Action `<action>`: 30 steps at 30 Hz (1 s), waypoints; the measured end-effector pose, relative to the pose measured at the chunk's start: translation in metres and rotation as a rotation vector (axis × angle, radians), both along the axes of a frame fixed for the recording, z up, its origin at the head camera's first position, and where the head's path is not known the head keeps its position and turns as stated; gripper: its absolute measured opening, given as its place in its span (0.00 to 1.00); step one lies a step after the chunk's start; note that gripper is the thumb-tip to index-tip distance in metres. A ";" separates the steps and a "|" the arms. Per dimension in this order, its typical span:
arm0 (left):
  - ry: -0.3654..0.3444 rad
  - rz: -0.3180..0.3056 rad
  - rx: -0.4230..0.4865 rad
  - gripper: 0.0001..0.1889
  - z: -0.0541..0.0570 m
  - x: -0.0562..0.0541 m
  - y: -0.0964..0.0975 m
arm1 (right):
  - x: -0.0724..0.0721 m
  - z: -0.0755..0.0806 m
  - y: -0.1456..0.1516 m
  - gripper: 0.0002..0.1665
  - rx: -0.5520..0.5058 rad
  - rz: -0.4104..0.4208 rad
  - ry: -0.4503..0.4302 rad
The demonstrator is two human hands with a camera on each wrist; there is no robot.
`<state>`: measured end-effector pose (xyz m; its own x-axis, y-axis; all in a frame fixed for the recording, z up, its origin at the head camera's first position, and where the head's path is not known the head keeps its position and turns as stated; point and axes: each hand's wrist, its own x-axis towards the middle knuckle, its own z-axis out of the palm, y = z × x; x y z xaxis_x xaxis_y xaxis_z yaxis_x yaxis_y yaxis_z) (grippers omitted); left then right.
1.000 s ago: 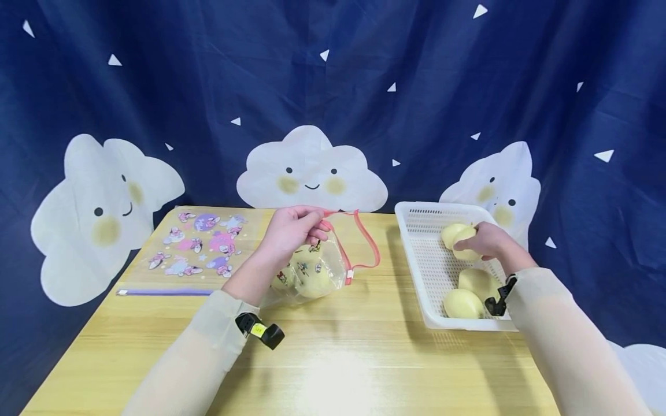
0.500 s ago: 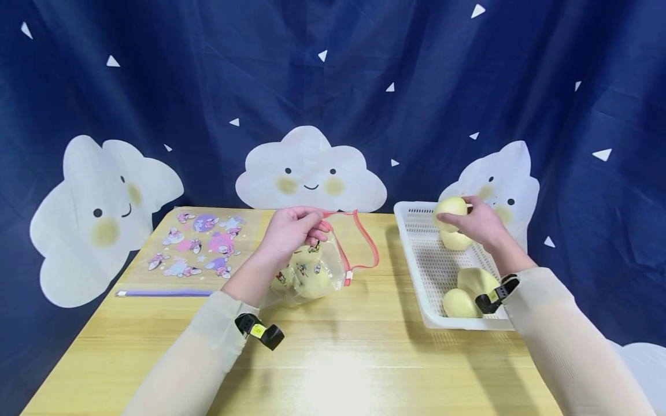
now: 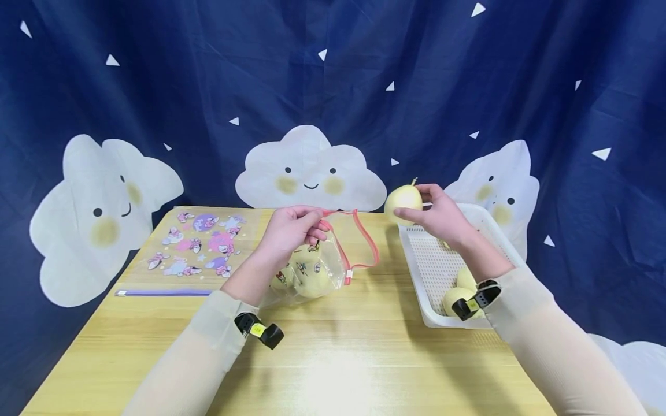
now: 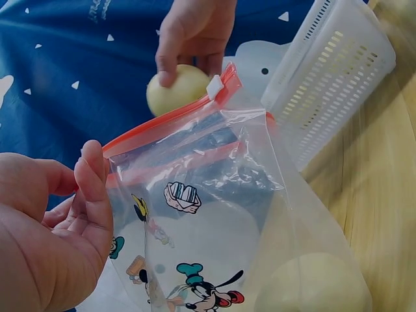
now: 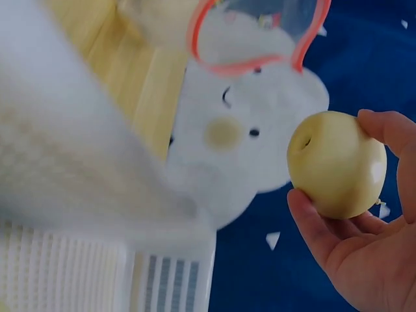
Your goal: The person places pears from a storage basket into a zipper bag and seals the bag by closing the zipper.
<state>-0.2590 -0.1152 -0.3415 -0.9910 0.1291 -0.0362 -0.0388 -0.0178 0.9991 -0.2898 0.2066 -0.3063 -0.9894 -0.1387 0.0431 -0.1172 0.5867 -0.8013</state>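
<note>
A pale yellow pear (image 3: 403,203) with a short stem is gripped in my right hand (image 3: 442,215), held up over the left rim of the white basket. In the right wrist view, thumb and fingers curl round the pear (image 5: 335,166). My left hand (image 3: 291,234) pinches the red-edged mouth of a clear zip bag (image 3: 338,260), which gapes toward the right. Cartoon figures are printed on the bag (image 4: 195,214), and several pears (image 3: 312,280) lie inside it. A white slider (image 4: 215,87) sits at one end of the red zip.
The white perforated basket (image 3: 416,289) stands on the right of the wooden table (image 3: 333,341), with more pears (image 3: 458,300) in it, partly hidden by my right arm. A flat printed bag (image 3: 198,248) with a purple zip lies at left. A blue curtain (image 3: 312,86) hangs behind.
My right hand has lifted the pear out of the basket and carried it left toward the bag. The left hand and the bag have stayed in place.
</note>
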 end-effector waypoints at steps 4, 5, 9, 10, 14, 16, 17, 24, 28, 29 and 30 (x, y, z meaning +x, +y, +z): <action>0.004 -0.005 0.000 0.16 0.000 0.000 0.001 | 0.006 0.000 -0.016 0.49 -0.027 0.043 -0.005; 0.004 -0.007 0.001 0.16 0.000 0.000 0.001 | 0.007 -0.001 -0.019 0.48 -0.032 0.055 -0.002; 0.002 -0.007 0.006 0.16 0.000 0.000 0.002 | 0.011 -0.006 -0.032 0.44 -0.042 0.119 0.010; 0.003 -0.008 0.007 0.16 0.000 -0.001 0.002 | 0.012 -0.007 -0.035 0.43 -0.034 0.137 0.009; 0.003 -0.005 0.010 0.16 0.001 -0.001 0.004 | 0.017 -0.012 -0.048 0.40 0.030 0.219 -0.005; 0.004 -0.005 0.007 0.16 0.001 -0.001 0.004 | 0.019 -0.015 -0.055 0.40 0.069 0.254 -0.018; 0.003 -0.004 0.007 0.15 0.001 -0.001 0.004 | 0.019 -0.016 -0.058 0.41 0.081 0.268 -0.028; -0.002 -0.012 0.012 0.16 0.002 0.000 0.007 | 0.015 -0.029 -0.087 0.43 0.099 0.321 -0.159; -0.011 -0.023 0.025 0.17 0.002 0.000 0.008 | 0.007 -0.035 -0.101 0.42 0.260 0.343 -0.111; -0.012 -0.027 0.027 0.17 0.002 0.000 0.008 | 0.005 -0.036 -0.105 0.41 0.323 0.354 -0.068; -0.013 -0.027 0.029 0.17 0.002 0.000 0.009 | 0.004 -0.037 -0.108 0.41 0.391 0.364 -0.022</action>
